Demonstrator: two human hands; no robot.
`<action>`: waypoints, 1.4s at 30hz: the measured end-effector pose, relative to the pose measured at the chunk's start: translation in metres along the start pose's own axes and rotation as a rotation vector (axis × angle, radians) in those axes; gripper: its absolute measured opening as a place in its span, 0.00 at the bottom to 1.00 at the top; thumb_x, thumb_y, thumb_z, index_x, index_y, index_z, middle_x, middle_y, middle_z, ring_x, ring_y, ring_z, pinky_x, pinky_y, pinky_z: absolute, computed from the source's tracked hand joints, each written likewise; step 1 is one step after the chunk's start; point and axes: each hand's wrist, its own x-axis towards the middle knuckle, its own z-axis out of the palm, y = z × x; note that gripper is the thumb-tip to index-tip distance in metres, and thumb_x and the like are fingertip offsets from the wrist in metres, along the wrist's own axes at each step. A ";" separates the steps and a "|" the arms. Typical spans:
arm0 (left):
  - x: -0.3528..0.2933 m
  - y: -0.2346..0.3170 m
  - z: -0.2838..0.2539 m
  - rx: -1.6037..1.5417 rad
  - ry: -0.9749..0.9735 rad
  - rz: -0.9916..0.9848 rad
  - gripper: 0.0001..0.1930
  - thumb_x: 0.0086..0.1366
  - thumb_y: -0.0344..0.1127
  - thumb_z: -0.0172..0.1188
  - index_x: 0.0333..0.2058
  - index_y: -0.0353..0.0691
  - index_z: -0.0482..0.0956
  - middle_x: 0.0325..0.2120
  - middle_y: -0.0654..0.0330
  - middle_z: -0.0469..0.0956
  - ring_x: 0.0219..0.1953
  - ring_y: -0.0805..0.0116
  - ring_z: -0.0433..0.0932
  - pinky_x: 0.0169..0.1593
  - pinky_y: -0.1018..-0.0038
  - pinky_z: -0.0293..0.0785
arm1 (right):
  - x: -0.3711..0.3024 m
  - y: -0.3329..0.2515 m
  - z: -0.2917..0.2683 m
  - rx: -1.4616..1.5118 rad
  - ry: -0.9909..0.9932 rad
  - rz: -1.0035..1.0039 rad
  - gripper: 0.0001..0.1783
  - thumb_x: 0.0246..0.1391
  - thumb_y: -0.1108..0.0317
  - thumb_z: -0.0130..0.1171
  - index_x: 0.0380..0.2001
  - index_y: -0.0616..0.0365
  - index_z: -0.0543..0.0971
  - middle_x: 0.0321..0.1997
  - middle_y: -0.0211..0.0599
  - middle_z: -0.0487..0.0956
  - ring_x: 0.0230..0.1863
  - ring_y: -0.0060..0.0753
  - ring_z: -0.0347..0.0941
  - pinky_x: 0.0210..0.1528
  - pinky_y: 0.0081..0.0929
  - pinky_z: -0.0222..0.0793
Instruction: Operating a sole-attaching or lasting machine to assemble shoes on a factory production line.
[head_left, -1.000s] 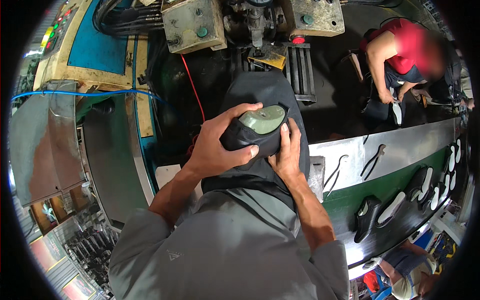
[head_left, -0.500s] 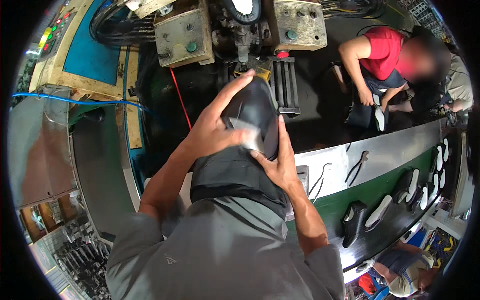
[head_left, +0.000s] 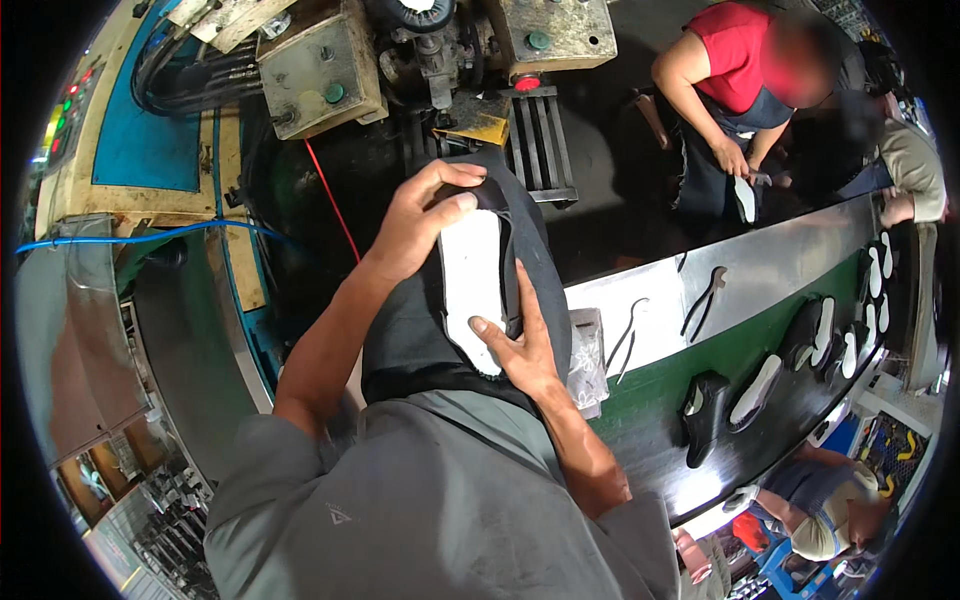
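Observation:
Over my lap lies a black shoe upper with a white sole side (head_left: 470, 270) turned upward. The far end of it is in my left hand (head_left: 420, 222), thumb on the white edge and fingers curled over the black material. At the near end, my right hand (head_left: 528, 358) grips the shoe, its thumb pressed on the white surface and its fingers along the right side. Dark cloth (head_left: 400, 340) covers my legs under the shoe. The underside of the shoe is hidden.
A machine with a red button (head_left: 527, 83) stands ahead. On the metal ledge at right lie two pairs of pincers (head_left: 706, 302) (head_left: 628, 338). Several black shoes (head_left: 706, 420) rest on the green-black conveyor (head_left: 650, 410). A person in red (head_left: 735, 60) works on another shoe at the far right.
The shoe has been turned over: its black upper faced up before, and now its white sole side does. Both hands have shifted their hold along it. The view has moved slightly.

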 end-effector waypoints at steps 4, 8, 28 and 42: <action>-0.005 -0.017 0.003 0.162 0.012 0.066 0.30 0.72 0.28 0.65 0.71 0.35 0.71 0.70 0.50 0.73 0.71 0.61 0.72 0.75 0.65 0.65 | 0.001 0.014 -0.001 0.009 0.101 0.070 0.51 0.68 0.52 0.72 0.82 0.66 0.58 0.78 0.63 0.70 0.78 0.53 0.68 0.80 0.44 0.61; -0.057 -0.046 0.019 0.168 0.020 -0.106 0.39 0.76 0.30 0.66 0.79 0.31 0.57 0.70 0.53 0.72 0.71 0.65 0.70 0.75 0.67 0.65 | 0.031 0.017 -0.007 -0.009 0.182 0.036 0.44 0.75 0.40 0.59 0.74 0.71 0.71 0.72 0.64 0.77 0.75 0.53 0.71 0.78 0.44 0.63; 0.045 -0.054 -0.008 0.390 0.252 0.034 0.31 0.77 0.32 0.63 0.75 0.35 0.69 0.69 0.46 0.76 0.71 0.61 0.75 0.71 0.68 0.72 | 0.011 -0.005 -0.016 -1.190 -0.051 -0.335 0.48 0.50 0.63 0.80 0.74 0.18 0.75 0.88 0.65 0.42 0.67 0.74 0.67 0.58 0.56 0.85; 0.073 -0.035 -0.039 0.983 -0.001 0.254 0.14 0.74 0.24 0.62 0.56 0.33 0.85 0.42 0.46 0.82 0.45 0.49 0.85 0.50 0.61 0.79 | 0.014 -0.003 -0.034 -1.176 -0.152 -0.403 0.50 0.45 0.66 0.81 0.73 0.18 0.77 0.87 0.66 0.44 0.64 0.77 0.68 0.52 0.57 0.86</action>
